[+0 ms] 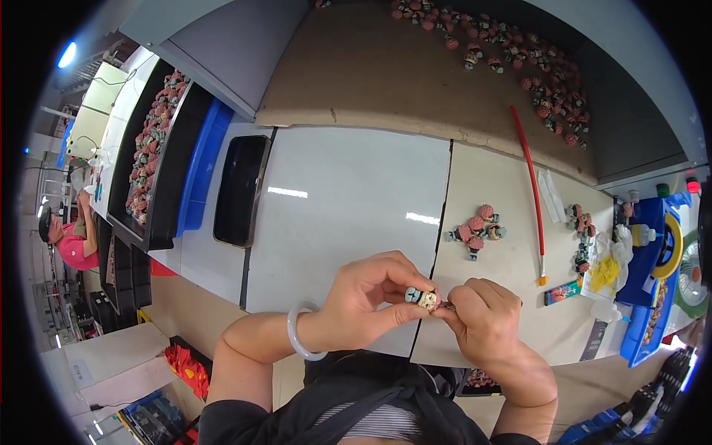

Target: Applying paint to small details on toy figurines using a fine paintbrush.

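Pinched between thumb and fingers of the left hand point(368, 294) is a small figurine point(423, 298), pale with a grey-blue part, held just above the near edge of the table point(348, 193). Closed fingertips of the right hand point(482, 315) meet the figurine's right side; whether they grip a tool or only the toy, I cannot tell. A pale bangle point(300, 335) circles the left wrist. Beyond the hands, a small cluster of pink-topped figurines point(477, 228) lies on the beige mat point(504, 193). A red brush point(531, 185) lies slanted to its right, with a glue bottle point(642, 235) near the blue tray point(653, 252). Left of centre lies a black phone point(241, 190). Farther back, more figurines point(519, 55) are scattered on brown board, and a dark tray point(153, 141) of them stands far left.
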